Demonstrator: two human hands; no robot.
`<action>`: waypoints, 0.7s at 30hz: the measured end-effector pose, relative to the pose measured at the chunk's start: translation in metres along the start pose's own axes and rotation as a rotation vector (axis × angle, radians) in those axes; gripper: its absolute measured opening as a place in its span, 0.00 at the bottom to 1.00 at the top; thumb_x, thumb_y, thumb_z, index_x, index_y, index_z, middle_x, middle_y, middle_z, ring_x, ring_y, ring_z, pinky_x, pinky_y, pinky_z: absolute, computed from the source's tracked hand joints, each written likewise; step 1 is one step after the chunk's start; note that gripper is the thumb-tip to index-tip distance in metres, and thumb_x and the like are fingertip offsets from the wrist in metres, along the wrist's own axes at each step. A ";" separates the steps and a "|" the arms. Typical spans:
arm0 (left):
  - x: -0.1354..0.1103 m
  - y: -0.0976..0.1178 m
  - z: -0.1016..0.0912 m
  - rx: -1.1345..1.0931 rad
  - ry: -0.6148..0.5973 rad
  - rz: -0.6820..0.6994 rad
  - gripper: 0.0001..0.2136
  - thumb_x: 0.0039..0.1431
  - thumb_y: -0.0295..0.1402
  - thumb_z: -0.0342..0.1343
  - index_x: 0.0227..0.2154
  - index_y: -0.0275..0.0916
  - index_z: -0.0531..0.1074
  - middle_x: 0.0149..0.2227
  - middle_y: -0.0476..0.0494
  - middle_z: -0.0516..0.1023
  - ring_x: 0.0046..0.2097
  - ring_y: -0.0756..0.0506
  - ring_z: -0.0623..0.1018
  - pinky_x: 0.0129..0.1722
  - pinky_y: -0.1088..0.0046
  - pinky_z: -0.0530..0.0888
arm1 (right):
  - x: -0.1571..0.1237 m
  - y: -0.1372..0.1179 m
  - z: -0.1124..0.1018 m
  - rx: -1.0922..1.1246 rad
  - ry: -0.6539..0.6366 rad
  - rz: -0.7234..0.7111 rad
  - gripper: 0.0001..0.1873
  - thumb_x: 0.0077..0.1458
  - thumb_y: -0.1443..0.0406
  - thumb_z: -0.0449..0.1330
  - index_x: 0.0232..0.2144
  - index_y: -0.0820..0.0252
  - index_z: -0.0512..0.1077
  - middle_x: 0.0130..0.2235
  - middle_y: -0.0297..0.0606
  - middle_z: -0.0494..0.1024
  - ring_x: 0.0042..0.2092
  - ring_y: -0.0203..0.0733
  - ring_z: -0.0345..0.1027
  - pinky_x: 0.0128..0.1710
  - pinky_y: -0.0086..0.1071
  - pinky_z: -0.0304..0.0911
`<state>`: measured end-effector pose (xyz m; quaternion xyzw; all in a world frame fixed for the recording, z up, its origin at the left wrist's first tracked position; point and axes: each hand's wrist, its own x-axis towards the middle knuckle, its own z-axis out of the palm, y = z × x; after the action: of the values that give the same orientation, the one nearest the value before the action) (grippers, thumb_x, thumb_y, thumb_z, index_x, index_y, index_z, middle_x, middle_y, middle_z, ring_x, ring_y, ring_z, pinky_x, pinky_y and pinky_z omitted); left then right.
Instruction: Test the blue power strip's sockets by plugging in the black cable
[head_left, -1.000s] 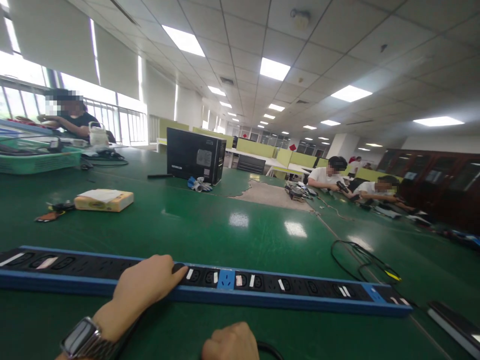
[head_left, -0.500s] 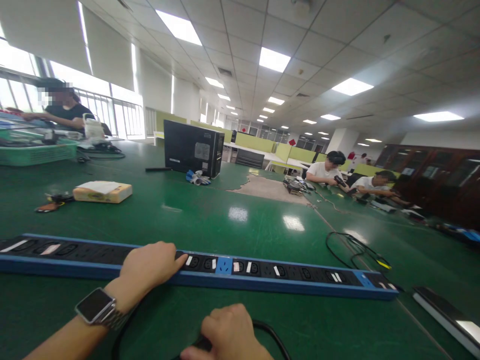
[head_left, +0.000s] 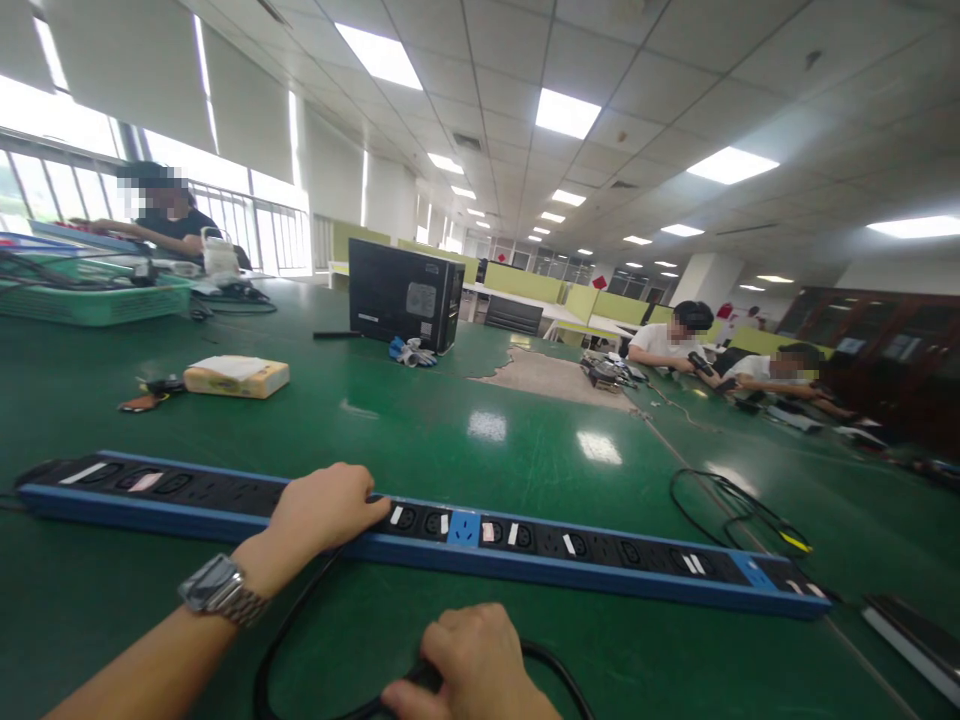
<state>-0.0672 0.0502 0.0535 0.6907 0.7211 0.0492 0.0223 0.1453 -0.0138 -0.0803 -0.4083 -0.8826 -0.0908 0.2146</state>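
Observation:
A long blue power strip [head_left: 559, 570] with black sockets lies across the green table in front of me, marked with several small white and pink labels. My left hand [head_left: 322, 510], with a metal-banded watch on its wrist, is closed over the strip left of its middle, fingers over the far side and thumb on the top. Nearer to me, my right hand [head_left: 476, 660] is closed around a black power cord [head_left: 274, 640]. This cord loops left and runs up to the strip beside my left hand; where it ends there is hidden.
Beyond the strip are a tissue pack [head_left: 236, 378], a black computer case [head_left: 401, 295], gloves [head_left: 412, 351] and a coiled black cable [head_left: 720, 505]. A green basket [head_left: 112, 300] stands far left. A dark, flat object [head_left: 911, 640] lies right. Other people sit around the table.
The view has turned slightly left, so the things on the table appear further right. Both hands keep their holds; more of the cord's loop shows.

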 end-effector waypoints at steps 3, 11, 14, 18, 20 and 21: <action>0.002 -0.001 -0.002 -0.011 0.005 -0.006 0.18 0.49 0.47 0.47 0.20 0.40 0.75 0.30 0.34 0.79 0.34 0.36 0.78 0.31 0.65 0.69 | 0.001 0.000 0.008 -0.024 0.061 -0.020 0.30 0.36 0.36 0.57 0.14 0.55 0.67 0.17 0.31 0.72 0.20 0.40 0.69 0.20 0.31 0.53; 0.001 -0.003 0.004 -0.013 0.028 0.006 0.20 0.51 0.49 0.46 0.18 0.40 0.72 0.29 0.36 0.79 0.33 0.37 0.77 0.29 0.68 0.65 | 0.000 0.002 0.024 -0.044 0.234 -0.032 0.32 0.37 0.34 0.52 0.12 0.56 0.61 0.15 0.32 0.67 0.20 0.38 0.64 0.23 0.33 0.52; 0.003 -0.003 -0.017 -0.037 0.052 -0.022 0.21 0.54 0.49 0.44 0.18 0.40 0.70 0.26 0.41 0.77 0.31 0.41 0.75 0.28 0.71 0.63 | 0.001 0.003 0.020 -0.009 0.317 -0.030 0.30 0.42 0.38 0.51 0.13 0.56 0.59 0.16 0.32 0.66 0.22 0.39 0.63 0.24 0.33 0.50; 0.010 -0.005 -0.078 -0.004 0.152 -0.022 0.25 0.55 0.55 0.43 0.17 0.39 0.68 0.20 0.47 0.70 0.28 0.45 0.71 0.28 0.73 0.61 | 0.004 0.005 0.008 0.029 0.311 -0.018 0.27 0.51 0.42 0.48 0.16 0.56 0.60 0.19 0.33 0.67 0.24 0.38 0.62 0.26 0.33 0.49; 0.009 -0.008 -0.103 0.064 0.223 -0.005 0.28 0.55 0.57 0.42 0.17 0.38 0.68 0.20 0.48 0.69 0.28 0.45 0.70 0.30 0.73 0.62 | 0.004 0.006 0.002 0.059 0.333 0.003 0.27 0.54 0.43 0.44 0.17 0.56 0.59 0.19 0.33 0.66 0.24 0.37 0.60 0.26 0.33 0.48; 0.008 -0.010 -0.109 0.084 0.234 -0.011 0.29 0.56 0.58 0.41 0.17 0.38 0.69 0.20 0.47 0.69 0.28 0.45 0.70 0.32 0.72 0.62 | 0.004 0.006 -0.001 0.078 0.339 0.008 0.27 0.55 0.44 0.42 0.18 0.56 0.60 0.19 0.33 0.66 0.24 0.37 0.60 0.25 0.32 0.48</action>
<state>-0.0889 0.0533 0.1615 0.6767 0.7239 0.0993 -0.0907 0.1483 -0.0078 -0.0775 -0.3821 -0.8349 -0.1231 0.3766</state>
